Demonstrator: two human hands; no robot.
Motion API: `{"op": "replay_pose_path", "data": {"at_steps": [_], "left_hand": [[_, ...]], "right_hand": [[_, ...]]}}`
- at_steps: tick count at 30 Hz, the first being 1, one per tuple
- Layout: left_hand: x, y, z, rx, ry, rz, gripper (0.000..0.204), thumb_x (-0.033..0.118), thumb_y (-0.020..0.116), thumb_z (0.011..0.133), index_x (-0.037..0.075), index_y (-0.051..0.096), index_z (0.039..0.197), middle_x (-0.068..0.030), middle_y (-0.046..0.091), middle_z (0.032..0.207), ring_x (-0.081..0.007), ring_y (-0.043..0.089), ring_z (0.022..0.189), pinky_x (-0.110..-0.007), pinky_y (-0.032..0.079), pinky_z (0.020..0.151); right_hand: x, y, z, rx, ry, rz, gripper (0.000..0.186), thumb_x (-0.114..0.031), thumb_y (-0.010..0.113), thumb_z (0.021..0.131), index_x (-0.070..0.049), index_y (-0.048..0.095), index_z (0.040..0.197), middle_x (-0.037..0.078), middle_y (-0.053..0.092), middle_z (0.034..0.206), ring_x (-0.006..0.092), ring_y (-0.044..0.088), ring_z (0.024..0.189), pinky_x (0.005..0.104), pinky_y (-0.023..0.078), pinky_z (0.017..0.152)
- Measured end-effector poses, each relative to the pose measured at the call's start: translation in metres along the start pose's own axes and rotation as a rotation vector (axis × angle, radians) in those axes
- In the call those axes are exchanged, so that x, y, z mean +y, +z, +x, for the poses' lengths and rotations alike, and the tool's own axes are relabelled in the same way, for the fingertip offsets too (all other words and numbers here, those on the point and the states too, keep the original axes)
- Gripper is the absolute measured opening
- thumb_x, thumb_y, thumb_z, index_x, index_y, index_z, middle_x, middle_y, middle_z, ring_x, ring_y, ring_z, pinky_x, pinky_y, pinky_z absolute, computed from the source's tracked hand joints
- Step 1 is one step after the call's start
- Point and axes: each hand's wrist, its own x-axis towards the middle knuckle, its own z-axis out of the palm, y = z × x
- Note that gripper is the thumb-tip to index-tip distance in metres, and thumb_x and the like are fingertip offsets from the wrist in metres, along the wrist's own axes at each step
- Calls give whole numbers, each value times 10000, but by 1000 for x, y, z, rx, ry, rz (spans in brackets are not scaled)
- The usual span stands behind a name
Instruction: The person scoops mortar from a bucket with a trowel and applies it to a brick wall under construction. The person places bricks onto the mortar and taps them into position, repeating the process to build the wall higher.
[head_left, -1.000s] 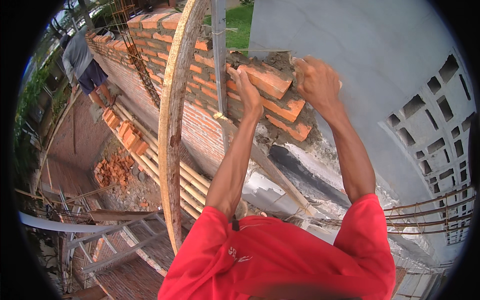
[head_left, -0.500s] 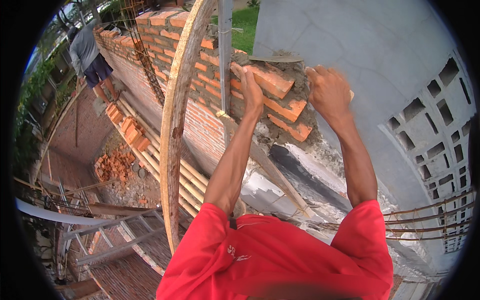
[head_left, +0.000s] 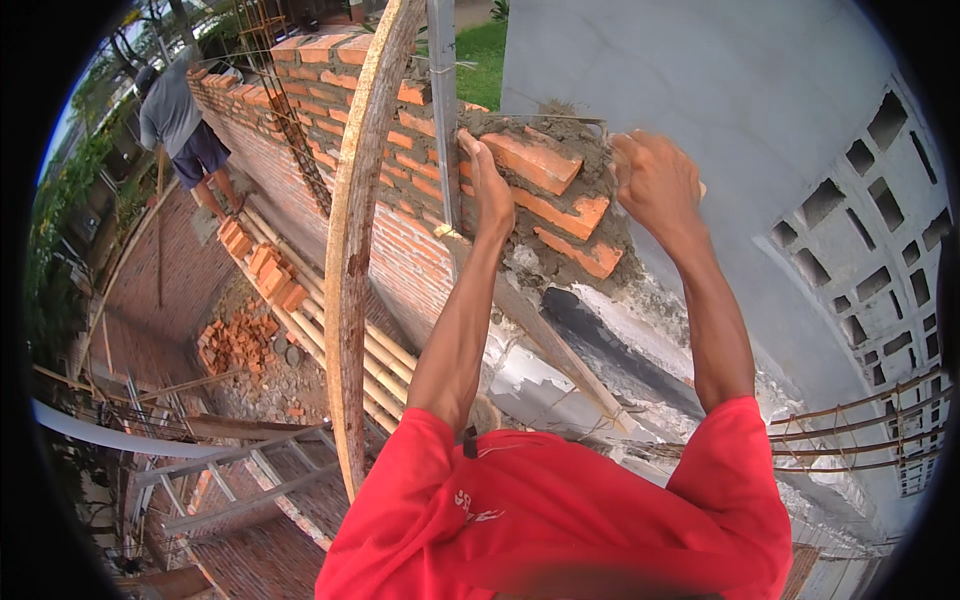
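Observation:
My right hand (head_left: 655, 185) is closed around a trowel; the end of its handle (head_left: 703, 188) pokes out beside the fist. The trowel's thin blade shows nearly edge-on over wet grey mortar (head_left: 590, 135) at the top of the wall end. My left hand (head_left: 487, 188) has its fingers stretched out, lying along the near side of the top brick (head_left: 535, 160), close to an upright metal post (head_left: 445, 110). Below that brick, more orange bricks (head_left: 570, 215) stick out in stepped courses with mortar between them.
A curved wooden board (head_left: 355, 230) rises left of my arm. Bamboo poles (head_left: 385, 375) carry stacked bricks (head_left: 270, 270). Another person (head_left: 185, 120) stands at far left. A ladder (head_left: 250, 485) lies lower left. A grey wall (head_left: 680, 70) and thin rods (head_left: 860, 435) flank the right.
The trowel blade has tipped from showing some of its face to nearly edge-on, and more mortar shows behind the top brick. My left hand remains by the post.

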Motion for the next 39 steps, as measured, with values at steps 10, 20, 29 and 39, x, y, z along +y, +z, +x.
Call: {"op": "replay_pose_path", "data": {"at_steps": [10, 20, 29, 39], "left_hand": [[-1, 8, -3, 45, 51, -80, 797, 595, 177, 1110, 88, -90, 1664, -129, -98, 1749, -289, -57, 1615, -428, 14, 1315], [2, 6, -4, 20, 49, -137, 791, 580, 197, 1114, 88, -84, 1666, -129, -95, 1748, -293, -53, 1614, -452, 14, 1317], [5, 13, -1, -3, 16, -126, 815, 621, 200, 1098, 136, -132, 1663, -119, -130, 1745, -304, -64, 1613, -473, 6, 1314], [9, 13, -4, 45, 75, -181, 760, 542, 227, 1126, 132, -118, 1665, -121, -133, 1745, -296, -60, 1615, -428, 4, 1314]], "right_hand": [[-4, 19, -1, -124, 115, 225, 294, -145, 695, 905, -54, 752, 1179, 198, 737, 1068, 422, 702, 916, 520, 542, 803], [8, -1, 32, -264, -15, 273, 232, -155, 604, 961, 20, 752, 919, 277, 705, 814, 466, 699, 812, 543, 536, 701], [12, -12, 72, -685, 20, 427, 344, -219, 527, 1004, 40, 643, 810, 159, 640, 676, 300, 608, 573, 480, 514, 591], [16, -25, 82, -652, 98, 431, 356, -258, 517, 1011, 15, 587, 795, 105, 584, 661, 246, 581, 586, 413, 514, 565]]}}
